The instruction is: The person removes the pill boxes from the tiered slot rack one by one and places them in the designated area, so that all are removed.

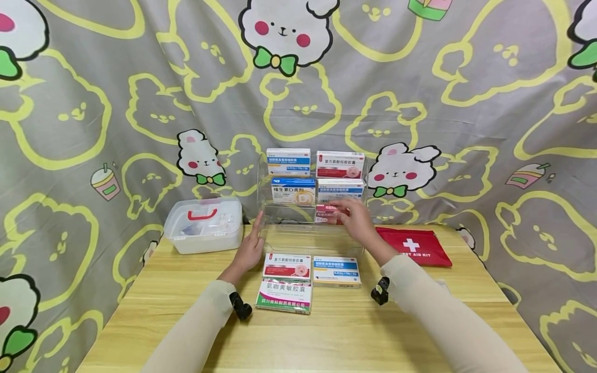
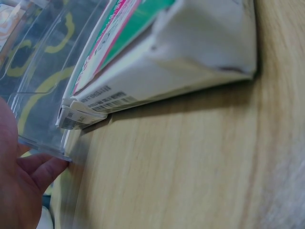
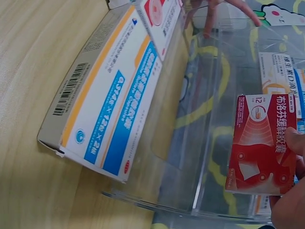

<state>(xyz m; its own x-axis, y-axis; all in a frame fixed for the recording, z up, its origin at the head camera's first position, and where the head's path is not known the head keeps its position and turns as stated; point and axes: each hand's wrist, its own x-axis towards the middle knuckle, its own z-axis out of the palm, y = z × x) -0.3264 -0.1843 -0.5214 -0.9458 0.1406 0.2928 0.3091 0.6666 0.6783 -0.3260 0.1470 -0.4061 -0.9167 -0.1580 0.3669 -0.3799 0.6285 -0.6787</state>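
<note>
My right hand point(image 1: 356, 220) pinches a red ibuprofen capsule box point(image 3: 262, 143) by its edge, thumb on its printed face. The box is at the right of the lowest step of a clear display rack point(image 1: 289, 228). My left hand point(image 1: 250, 249) holds the rack's left side near the bottom, index finger pointing up; its fingers point(image 2: 47, 174) sit at the panel's lower corner. On the steps above stand a vitamin D drops box point(image 1: 293, 191), two blue-and-white capsule boxes point(image 1: 288, 162) and a red-and-white capsule box point(image 1: 340, 165).
Before the rack lie a red-and-white box point(image 1: 286, 266), a green-and-pink box point(image 1: 284, 296) and a blue-and-white box point(image 1: 337, 271). A clear lidded case point(image 1: 205, 225) stands left; a red first aid pouch point(image 1: 415, 246) lies right. A patterned curtain point(image 1: 298, 114) hangs behind the wooden table point(image 1: 345, 336).
</note>
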